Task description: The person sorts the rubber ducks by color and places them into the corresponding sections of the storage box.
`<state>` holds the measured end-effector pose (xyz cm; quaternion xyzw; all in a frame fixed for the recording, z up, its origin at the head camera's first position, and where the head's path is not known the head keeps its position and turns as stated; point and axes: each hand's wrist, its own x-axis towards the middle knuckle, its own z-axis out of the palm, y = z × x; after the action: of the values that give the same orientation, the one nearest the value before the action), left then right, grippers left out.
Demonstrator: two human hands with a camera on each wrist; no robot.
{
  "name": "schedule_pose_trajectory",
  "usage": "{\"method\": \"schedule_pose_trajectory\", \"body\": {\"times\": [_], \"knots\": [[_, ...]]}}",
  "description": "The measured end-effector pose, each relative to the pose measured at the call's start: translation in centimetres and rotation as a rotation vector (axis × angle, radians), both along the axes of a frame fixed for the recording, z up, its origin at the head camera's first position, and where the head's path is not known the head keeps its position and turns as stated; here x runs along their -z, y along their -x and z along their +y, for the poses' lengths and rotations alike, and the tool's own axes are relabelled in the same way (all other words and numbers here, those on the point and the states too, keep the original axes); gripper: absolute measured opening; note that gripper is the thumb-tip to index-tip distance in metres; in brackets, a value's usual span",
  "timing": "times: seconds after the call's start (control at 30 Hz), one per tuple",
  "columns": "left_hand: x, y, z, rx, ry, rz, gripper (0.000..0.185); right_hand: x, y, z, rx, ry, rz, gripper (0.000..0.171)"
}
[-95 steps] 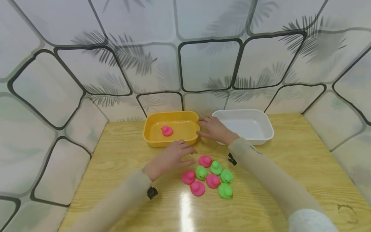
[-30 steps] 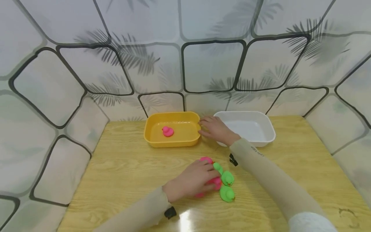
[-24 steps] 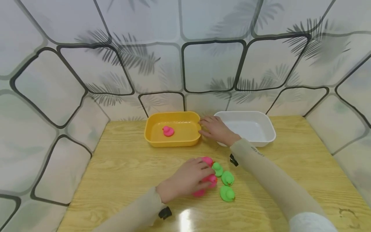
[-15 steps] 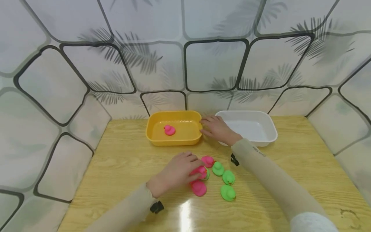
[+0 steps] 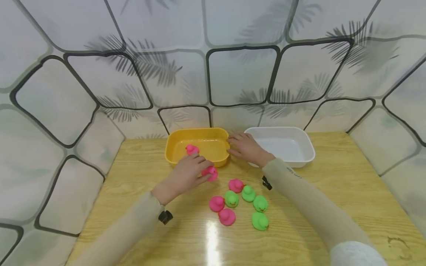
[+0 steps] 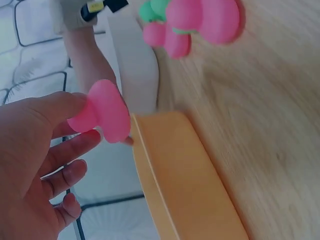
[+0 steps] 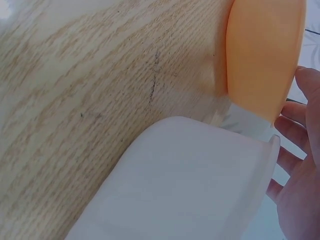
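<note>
the left hand [image 5: 184, 176] pinches a pink duck [image 5: 210, 173] between thumb and curled fingertips, holding it above the wooden table [image 5: 139, 184] just at the near rim of the yellow tub [image 5: 173, 157]; the left wrist view shows the same pink duck [image 6: 103, 111] gripped at the fingertips right beside the tub's corner. inside the yellow tub, toward its left side, sits another pink duck [image 5: 191, 149], partly hidden behind the left hand's knuckles. the right hand [image 5: 245, 148] lies in the gap between the yellow tub and the white tub [image 5: 299, 159], fingers relaxed and nearly straight, tips touching the yellow tub's right rim and grasping nothing; in the right wrist view those fingers [image 7: 300, 165] rest at the edge of the white tub. on the table nearer the person lies a loose cluster of ducks: three pink ones, at the far side [image 5: 235, 185], the left [image 5: 216, 203] and the near side [image 5: 227, 217], and four green ones, one in the middle [image 5: 231, 198], one just right of it [image 5: 247, 193], one further right [image 5: 260, 203] and one nearest at the right [image 5: 259, 221]. a patterned backdrop [image 5: 239, 70] closes in the far side.
</note>
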<state>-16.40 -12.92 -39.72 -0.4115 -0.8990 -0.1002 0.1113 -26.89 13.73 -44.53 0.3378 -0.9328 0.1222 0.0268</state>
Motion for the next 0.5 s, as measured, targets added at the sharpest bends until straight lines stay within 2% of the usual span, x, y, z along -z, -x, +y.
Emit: {"method": "schedule_pose_trajectory", "body": {"times": [0.17, 0.5], "knots": [[-0.1, 1.8, -0.9, -0.01, -0.012, 0.027, 0.025, 0.0, 0.1, 0.0, 0.004, -0.001, -0.001, 0.048], [-0.4, 4.9, -1.4, -0.084, 0.037, -0.029, 0.026, 0.2, 0.2, 0.0, 0.003, 0.0, -0.009, 0.048]]}}
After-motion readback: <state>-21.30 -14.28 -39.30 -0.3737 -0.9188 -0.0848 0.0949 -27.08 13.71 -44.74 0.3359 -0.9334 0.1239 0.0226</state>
